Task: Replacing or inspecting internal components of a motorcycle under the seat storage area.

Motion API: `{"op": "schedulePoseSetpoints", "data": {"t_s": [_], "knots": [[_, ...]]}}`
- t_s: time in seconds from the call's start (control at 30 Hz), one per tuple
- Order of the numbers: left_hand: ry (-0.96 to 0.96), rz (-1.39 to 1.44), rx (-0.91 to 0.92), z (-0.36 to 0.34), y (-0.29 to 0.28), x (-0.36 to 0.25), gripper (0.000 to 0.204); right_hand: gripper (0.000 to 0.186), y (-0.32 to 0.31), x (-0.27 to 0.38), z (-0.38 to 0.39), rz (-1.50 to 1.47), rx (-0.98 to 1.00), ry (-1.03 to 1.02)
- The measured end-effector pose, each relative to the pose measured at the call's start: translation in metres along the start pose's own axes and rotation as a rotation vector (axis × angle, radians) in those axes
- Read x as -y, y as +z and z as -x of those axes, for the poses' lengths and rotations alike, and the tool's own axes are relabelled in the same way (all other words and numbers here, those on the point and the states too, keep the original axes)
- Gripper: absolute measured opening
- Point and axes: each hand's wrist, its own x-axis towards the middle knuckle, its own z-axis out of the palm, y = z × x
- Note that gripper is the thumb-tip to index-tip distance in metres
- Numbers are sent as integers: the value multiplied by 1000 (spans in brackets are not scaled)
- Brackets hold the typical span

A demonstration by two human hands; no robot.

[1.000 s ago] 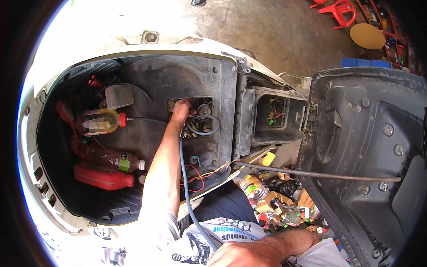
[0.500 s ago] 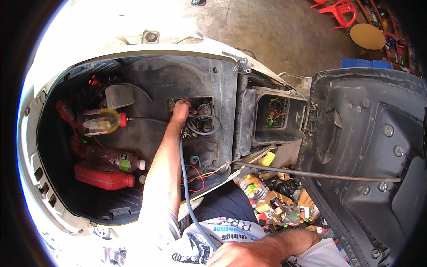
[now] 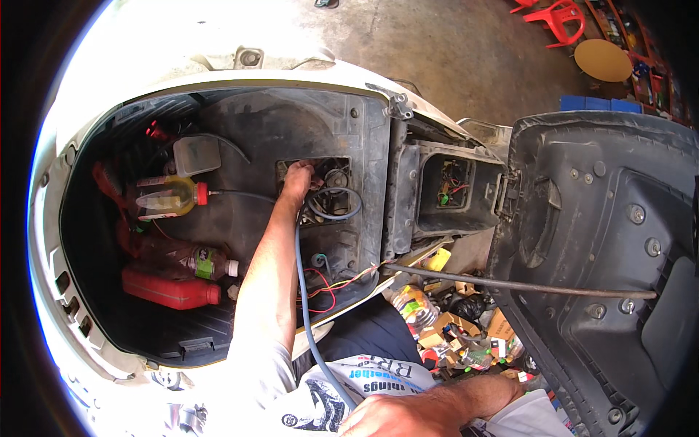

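My left hand (image 3: 298,179) reaches into the square opening (image 3: 332,162) in the floor of a scooter's black under-seat compartment (image 3: 247,120). Its fingers are bent down and closed among engine parts; what they grip is hidden. Beside it a grey-blue hose (image 3: 300,269) makes a loop over the opening, then runs along my left forearm toward me. At the lower edge my right hand (image 3: 386,416) closes around the upper part of this hose; its fingertips are out of sight. A dark tube leads from the opening to the red cap of a bottle of yellow liquid (image 3: 171,198).
The compartment also holds a clear plastic box (image 3: 196,156), a red bottle (image 3: 171,289) and a clear bottle (image 3: 207,263). Loose coloured wires (image 3: 328,289) lie by its near edge. A rod (image 3: 510,282) crosses to the raised seat (image 3: 582,218). Assorted clutter (image 3: 459,335) covers the floor below.
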Motion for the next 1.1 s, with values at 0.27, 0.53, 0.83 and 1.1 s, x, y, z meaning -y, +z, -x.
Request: {"op": "schedulePoseSetpoints", "data": {"t_s": [0.27, 0.53, 0.83, 1.1], "knots": [[13, 10, 25, -1, 0, 1, 41, 28, -1, 1, 1, 9, 12, 4], [8, -26, 16, -4, 0, 4, 42, 26, 3, -3, 6, 1, -25, 0], [172, -255, 31, 0, -9, 9, 40, 32, -17, -1, 32, -81, -46, 297], [379, -677, -207, 5, 13, 10, 31, 33, -61, -31, 89, -223, -950, 384]]}}
